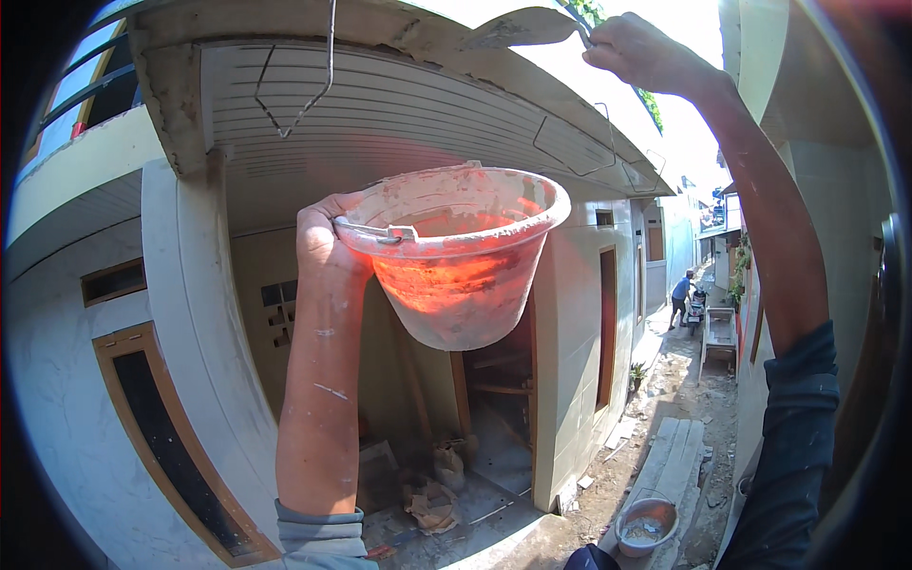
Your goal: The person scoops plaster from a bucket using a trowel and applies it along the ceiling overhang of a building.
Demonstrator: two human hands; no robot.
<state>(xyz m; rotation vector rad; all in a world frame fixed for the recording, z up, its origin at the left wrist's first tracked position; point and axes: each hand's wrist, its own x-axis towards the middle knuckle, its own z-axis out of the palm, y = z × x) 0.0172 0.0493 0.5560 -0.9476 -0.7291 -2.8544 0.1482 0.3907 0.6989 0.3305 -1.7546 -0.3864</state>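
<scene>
My left hand [329,236] is closed on the rim of a mortar-stained plastic bucket [460,302], raised in the middle of the view. Its wire handle hangs down by my fingers, and sunlight glows orange through the wall. Smears coat the inner side; how much the bucket holds I cannot tell. High at the upper right, my right hand [641,55] is shut round the handle end of a trowel [518,28]. The trowel's grey blade points left, close to the concrete roof edge [389,36]; whether it touches is unclear.
Bent metal rods [328,71] hang from the roof edge. Below, a second basin [646,525] sits on wooden planks [665,465] in a narrow alley. Farther along are a wooden bench [719,332], a person [681,293] and a motorbike [697,309]. Torn sacks [432,505] lie on the porch.
</scene>
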